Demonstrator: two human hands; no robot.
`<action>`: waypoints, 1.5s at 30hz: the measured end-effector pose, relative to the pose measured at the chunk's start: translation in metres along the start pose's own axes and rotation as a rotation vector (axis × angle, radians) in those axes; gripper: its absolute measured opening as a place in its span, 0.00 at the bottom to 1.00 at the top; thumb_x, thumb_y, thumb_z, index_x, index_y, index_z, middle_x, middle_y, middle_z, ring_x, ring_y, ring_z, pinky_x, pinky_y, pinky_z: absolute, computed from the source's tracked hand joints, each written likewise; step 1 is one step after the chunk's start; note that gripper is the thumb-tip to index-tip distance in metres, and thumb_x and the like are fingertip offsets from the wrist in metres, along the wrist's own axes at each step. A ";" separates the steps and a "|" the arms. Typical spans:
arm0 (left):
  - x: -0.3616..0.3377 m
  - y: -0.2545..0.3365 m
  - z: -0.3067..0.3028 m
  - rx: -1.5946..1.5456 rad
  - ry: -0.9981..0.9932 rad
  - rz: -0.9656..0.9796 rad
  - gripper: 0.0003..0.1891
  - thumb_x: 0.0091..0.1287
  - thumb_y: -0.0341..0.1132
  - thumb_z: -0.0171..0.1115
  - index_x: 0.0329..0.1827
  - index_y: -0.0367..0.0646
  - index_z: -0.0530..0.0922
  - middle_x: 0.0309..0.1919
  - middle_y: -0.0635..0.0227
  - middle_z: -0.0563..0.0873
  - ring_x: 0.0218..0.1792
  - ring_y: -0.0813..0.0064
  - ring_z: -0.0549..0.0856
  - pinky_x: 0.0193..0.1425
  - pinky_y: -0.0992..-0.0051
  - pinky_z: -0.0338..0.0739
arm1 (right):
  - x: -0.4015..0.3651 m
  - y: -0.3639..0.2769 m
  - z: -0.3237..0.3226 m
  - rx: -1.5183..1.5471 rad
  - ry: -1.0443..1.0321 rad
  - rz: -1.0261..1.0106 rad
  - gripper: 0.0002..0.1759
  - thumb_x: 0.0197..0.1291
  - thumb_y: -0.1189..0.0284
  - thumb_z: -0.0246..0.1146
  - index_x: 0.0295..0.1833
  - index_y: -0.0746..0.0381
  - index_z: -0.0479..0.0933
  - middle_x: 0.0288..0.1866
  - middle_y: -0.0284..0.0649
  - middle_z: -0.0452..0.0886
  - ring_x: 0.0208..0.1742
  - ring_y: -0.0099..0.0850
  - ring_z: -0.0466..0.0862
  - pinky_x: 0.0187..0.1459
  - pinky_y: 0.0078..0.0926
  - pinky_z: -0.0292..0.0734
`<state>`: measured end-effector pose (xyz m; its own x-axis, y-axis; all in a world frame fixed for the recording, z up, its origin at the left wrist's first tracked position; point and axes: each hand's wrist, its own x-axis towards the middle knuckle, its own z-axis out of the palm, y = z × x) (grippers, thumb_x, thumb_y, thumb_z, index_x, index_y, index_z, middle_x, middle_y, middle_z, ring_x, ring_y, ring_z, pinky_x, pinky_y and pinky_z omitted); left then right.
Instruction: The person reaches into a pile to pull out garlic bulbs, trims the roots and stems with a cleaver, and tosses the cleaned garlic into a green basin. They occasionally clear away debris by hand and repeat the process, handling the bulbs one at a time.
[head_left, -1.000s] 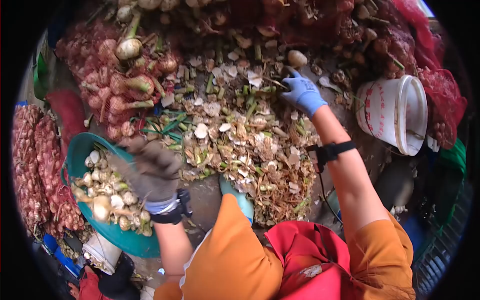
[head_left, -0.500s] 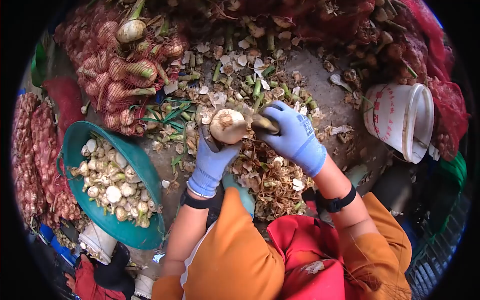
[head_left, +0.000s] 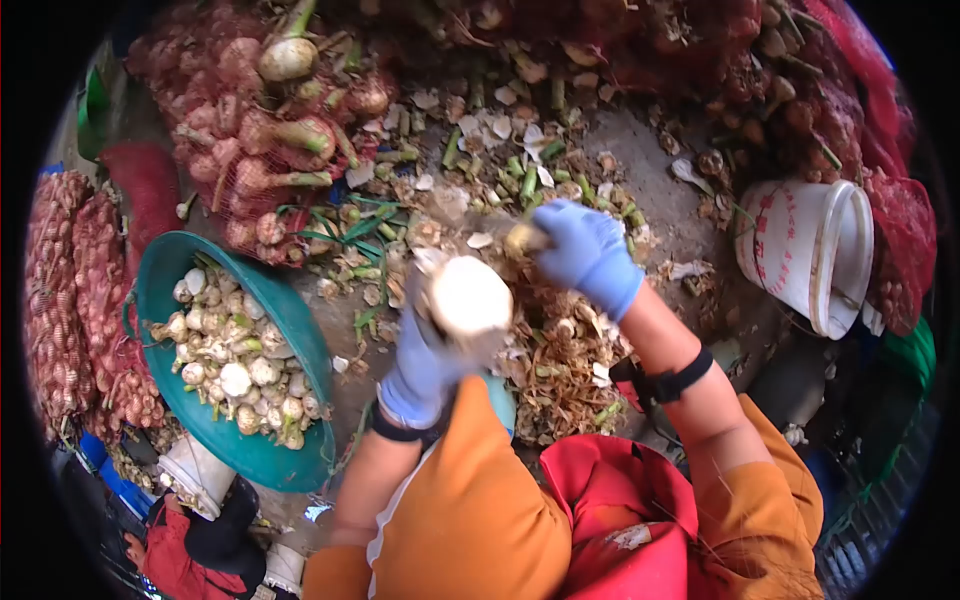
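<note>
My left hand [head_left: 420, 362], in a blue-grey glove, is wrapped round a large garlic bulb [head_left: 470, 297]. The bulb shows a pale, whitish face and is slightly blurred. To its upper right, my right hand [head_left: 588, 252], gloved the same way, has its fingers closed on a small tool [head_left: 526, 238], blurred by motion; its exact shape is unclear. Tool and bulb are apart. Below and between the hands lies a heap of brown peelings [head_left: 560, 375].
A teal basin [head_left: 190, 415] of trimmed garlic bulbs stands at the left. Red net sacks of garlic [head_left: 235, 110] lie behind it. At the right a white bucket [head_left: 785, 235] lies tilted. Cut stalks [head_left: 530, 185] litter the floor. Another person in red [head_left: 185, 555] is at the lower left.
The bulb has turned from its rooty brown side to a pale face and moved slightly down. My right hand and its tool have moved away from the bulb, to the right.
</note>
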<state>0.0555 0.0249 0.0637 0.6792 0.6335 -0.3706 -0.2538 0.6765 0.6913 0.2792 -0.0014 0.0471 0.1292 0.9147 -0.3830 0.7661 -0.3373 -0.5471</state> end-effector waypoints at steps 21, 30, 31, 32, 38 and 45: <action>-0.007 0.119 -0.110 -0.661 -0.728 0.364 0.26 0.77 0.58 0.41 0.64 0.50 0.74 0.41 0.68 0.80 0.31 0.72 0.78 0.30 0.65 0.72 | 0.084 -0.011 -0.105 -0.065 0.422 -0.302 0.14 0.53 0.64 0.66 0.42 0.60 0.83 0.47 0.47 0.83 0.47 0.49 0.83 0.47 0.42 0.79; 0.175 0.210 -0.077 0.985 0.330 0.912 0.33 0.68 0.45 0.64 0.72 0.38 0.67 0.71 0.54 0.71 0.73 0.60 0.68 0.79 0.62 0.57 | 0.237 -0.132 -0.190 -0.449 0.464 -0.201 0.22 0.57 0.53 0.57 0.52 0.51 0.85 0.56 0.40 0.84 0.63 0.38 0.80 0.62 0.49 0.69; 0.207 0.212 -0.102 1.492 0.521 0.843 0.38 0.63 0.53 0.68 0.71 0.40 0.68 0.70 0.53 0.71 0.73 0.56 0.67 0.79 0.58 0.56 | 0.237 -0.129 -0.190 -0.380 0.403 -0.181 0.23 0.55 0.52 0.59 0.50 0.51 0.85 0.49 0.42 0.86 0.57 0.40 0.84 0.59 0.46 0.73; 0.215 0.205 -0.088 1.758 0.587 0.693 0.41 0.60 0.56 0.69 0.71 0.39 0.68 0.70 0.51 0.71 0.74 0.55 0.65 0.79 0.56 0.54 | 0.235 -0.121 -0.187 -0.192 0.391 -0.180 0.22 0.54 0.53 0.60 0.49 0.52 0.85 0.46 0.43 0.87 0.52 0.41 0.85 0.55 0.44 0.75; 0.188 0.171 -0.034 1.963 0.209 0.579 0.33 0.57 0.60 0.68 0.59 0.48 0.78 0.66 0.56 0.76 0.71 0.52 0.69 0.75 0.52 0.61 | 0.153 0.002 -0.120 0.398 0.141 -0.090 0.16 0.52 0.64 0.68 0.46 0.59 0.83 0.38 0.47 0.85 0.40 0.42 0.85 0.44 0.33 0.78; 0.230 0.229 -0.035 0.572 0.240 0.929 0.19 0.69 0.25 0.63 0.62 0.39 0.77 0.60 0.57 0.82 0.60 0.66 0.81 0.67 0.69 0.74 | 0.143 -0.063 -0.315 0.235 0.607 -0.366 0.12 0.59 0.64 0.68 0.41 0.62 0.82 0.24 0.33 0.81 0.25 0.25 0.81 0.32 0.27 0.77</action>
<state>0.1294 0.3383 0.1155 0.2237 0.9012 0.3712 -0.1978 -0.3310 0.9227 0.4481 0.2211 0.2613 0.2691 0.9167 0.2953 0.6810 0.0357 -0.7314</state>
